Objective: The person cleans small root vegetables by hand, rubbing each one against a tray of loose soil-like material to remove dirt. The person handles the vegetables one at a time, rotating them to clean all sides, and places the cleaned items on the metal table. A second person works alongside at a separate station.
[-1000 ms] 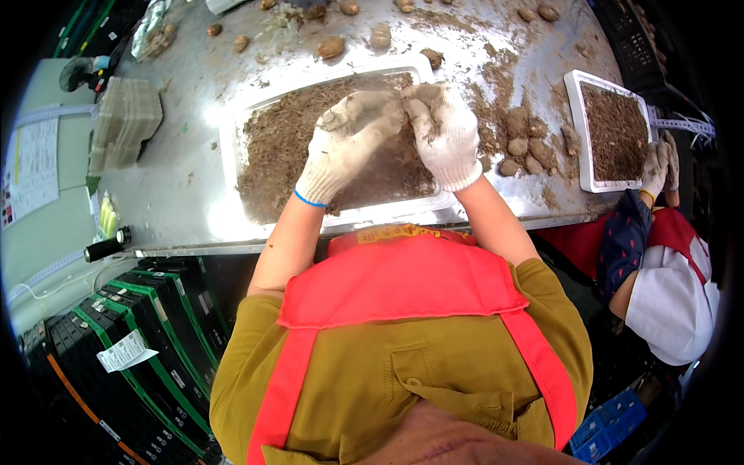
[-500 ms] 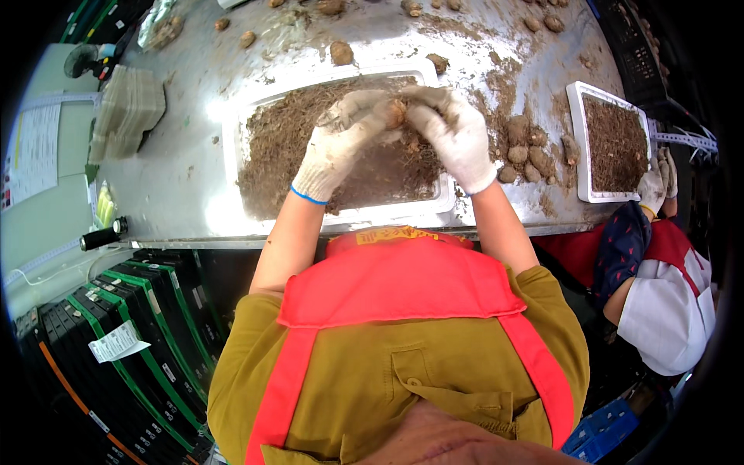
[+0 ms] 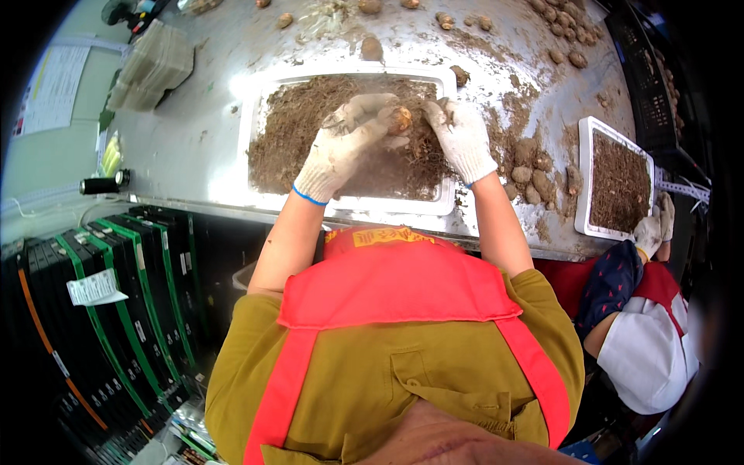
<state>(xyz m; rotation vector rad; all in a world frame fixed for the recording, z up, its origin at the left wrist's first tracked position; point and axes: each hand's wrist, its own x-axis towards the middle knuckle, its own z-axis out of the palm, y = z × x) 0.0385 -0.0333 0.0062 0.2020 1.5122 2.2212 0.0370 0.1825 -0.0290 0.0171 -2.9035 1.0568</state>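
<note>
My left hand (image 3: 345, 139), in a soiled white knit glove, holds a small brown tuber (image 3: 399, 119), perhaps a taro, up in its fingers. A patch of its surface shows orange-brown. To its right my right hand (image 3: 461, 139), gloved the same way, is apart from the tuber with its fingers drawn together; whether they pinch anything is hidden. Both hands are over a white foam tray (image 3: 349, 208) that is strewn with brown root fibres and soil (image 3: 291, 136).
Several tubers (image 3: 535, 174) lie in loose dirt right of the tray, and more (image 3: 570, 23) are heaped at the far right. A co-worker's gloved hands (image 3: 651, 231) are by a second tray (image 3: 583, 178). Clear plastic containers (image 3: 155, 66) stand far left; a black crate (image 3: 647, 85) borders the right.
My right hand has come away from the tuber, toward the right. The tuber stays in my left hand, more of it showing. The whole view has shifted slightly.
</note>
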